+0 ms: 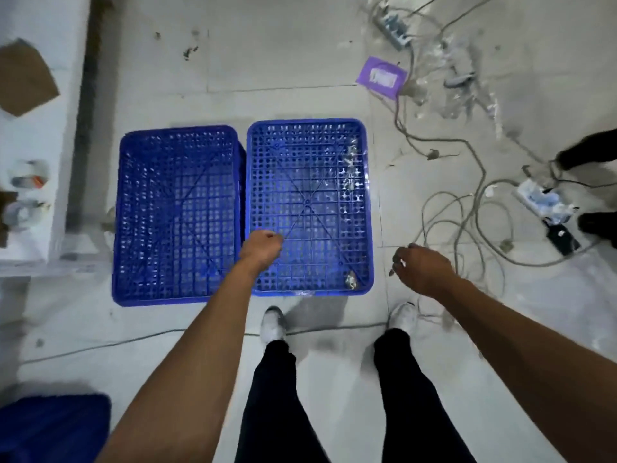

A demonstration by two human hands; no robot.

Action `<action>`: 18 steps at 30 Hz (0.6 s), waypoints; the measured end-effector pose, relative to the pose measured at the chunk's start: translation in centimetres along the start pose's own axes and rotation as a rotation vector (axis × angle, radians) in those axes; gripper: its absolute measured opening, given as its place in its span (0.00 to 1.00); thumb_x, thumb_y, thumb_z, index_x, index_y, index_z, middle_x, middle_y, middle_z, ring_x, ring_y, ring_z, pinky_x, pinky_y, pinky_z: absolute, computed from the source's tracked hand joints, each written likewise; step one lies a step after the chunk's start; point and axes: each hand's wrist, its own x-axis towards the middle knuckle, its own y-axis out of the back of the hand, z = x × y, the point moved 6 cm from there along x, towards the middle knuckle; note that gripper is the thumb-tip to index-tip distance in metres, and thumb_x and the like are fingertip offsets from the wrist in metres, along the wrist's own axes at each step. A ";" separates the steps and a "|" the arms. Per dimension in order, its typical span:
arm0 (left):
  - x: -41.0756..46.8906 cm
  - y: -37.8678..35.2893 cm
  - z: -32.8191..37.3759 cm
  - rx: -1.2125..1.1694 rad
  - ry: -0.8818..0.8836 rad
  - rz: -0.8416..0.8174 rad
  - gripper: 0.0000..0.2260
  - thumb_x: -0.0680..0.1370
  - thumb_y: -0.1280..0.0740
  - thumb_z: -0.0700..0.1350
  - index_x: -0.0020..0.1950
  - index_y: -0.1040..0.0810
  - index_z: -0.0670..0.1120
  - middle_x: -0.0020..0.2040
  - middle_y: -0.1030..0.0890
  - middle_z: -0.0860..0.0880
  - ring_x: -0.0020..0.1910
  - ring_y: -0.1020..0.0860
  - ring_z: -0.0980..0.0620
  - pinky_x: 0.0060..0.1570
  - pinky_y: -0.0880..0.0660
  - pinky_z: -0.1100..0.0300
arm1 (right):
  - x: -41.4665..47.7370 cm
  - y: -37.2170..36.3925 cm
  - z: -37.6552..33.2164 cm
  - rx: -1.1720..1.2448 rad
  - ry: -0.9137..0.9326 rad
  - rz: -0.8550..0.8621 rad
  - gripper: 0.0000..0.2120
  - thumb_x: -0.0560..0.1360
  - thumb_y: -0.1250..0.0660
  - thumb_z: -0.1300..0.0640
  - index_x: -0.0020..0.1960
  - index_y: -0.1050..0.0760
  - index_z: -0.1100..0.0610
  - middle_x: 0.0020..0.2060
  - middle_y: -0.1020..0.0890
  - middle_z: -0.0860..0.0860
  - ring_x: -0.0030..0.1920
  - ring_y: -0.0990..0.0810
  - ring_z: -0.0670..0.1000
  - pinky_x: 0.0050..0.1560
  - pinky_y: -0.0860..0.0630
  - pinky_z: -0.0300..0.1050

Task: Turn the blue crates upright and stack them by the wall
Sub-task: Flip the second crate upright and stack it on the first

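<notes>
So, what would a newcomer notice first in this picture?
Two blue crates lie side by side on the floor: the left crate, the right crate. The left hand hangs over the right crate's near corner; the right hand is over the floor beside it. Grey cables tangle on the right.

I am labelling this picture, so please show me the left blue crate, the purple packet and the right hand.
left blue crate [177, 215]: head view, middle of its grid surface.
purple packet [382, 76]: head view, its flat face.
right hand [422, 267]: head view, back of the hand.
</notes>
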 end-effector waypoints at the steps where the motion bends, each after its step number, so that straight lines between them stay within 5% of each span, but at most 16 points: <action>1: 2.2 -0.7 -0.4 0.027 0.015 0.026 0.12 0.84 0.37 0.49 0.43 0.23 0.45 0.40 0.22 0.40 0.38 0.27 0.45 0.40 0.23 0.46 | 2.2 -1.1 1.0 -0.003 0.016 -0.002 0.13 0.79 0.39 0.51 0.56 0.20 0.58 0.51 0.20 0.58 0.52 0.19 0.61 0.49 0.24 0.49; 5: 12.3 -3.7 -3.8 0.319 0.006 0.108 0.12 0.86 0.46 0.50 0.50 0.27 0.47 0.36 0.27 0.43 0.30 0.31 0.45 0.33 0.31 0.53 | 11.6 -7.8 4.1 -0.016 0.045 0.032 0.12 0.79 0.40 0.50 0.52 0.20 0.55 0.49 0.20 0.55 0.50 0.18 0.59 0.47 0.25 0.47; 7: 16.6 -4.7 -5.1 0.450 -0.005 0.171 0.13 0.86 0.45 0.50 0.63 0.26 0.47 0.55 0.22 0.40 0.41 0.21 0.41 0.39 0.24 0.50 | 16.2 -11.0 5.2 -0.028 0.046 0.036 0.13 0.80 0.42 0.49 0.52 0.21 0.54 0.50 0.20 0.53 0.50 0.18 0.58 0.47 0.24 0.48; 9: 19.6 -5.3 -6.0 0.519 -0.034 0.222 0.18 0.85 0.44 0.51 0.72 0.29 0.44 0.69 0.29 0.39 0.55 0.21 0.37 0.53 0.22 0.44 | 19.7 -13.4 5.8 -0.026 0.061 0.058 0.14 0.80 0.42 0.48 0.52 0.22 0.55 0.48 0.20 0.54 0.48 0.18 0.58 0.45 0.22 0.48; 13: 23.4 -5.4 -6.9 0.600 -0.142 0.327 0.20 0.85 0.43 0.52 0.75 0.31 0.46 0.75 0.35 0.41 0.66 0.28 0.39 0.63 0.26 0.44 | 24.7 -14.8 6.5 0.031 0.039 0.175 0.15 0.81 0.42 0.48 0.50 0.23 0.58 0.45 0.20 0.57 0.44 0.19 0.61 0.40 0.27 0.47; 18: 26.3 -3.6 -8.4 0.581 -0.171 0.364 0.20 0.85 0.42 0.50 0.77 0.33 0.50 0.78 0.37 0.43 0.72 0.33 0.41 0.65 0.26 0.44 | 27.9 -15.6 6.4 -0.114 -0.015 0.121 0.20 0.79 0.45 0.38 0.49 0.26 0.53 0.46 0.20 0.53 0.43 0.20 0.59 0.39 0.29 0.46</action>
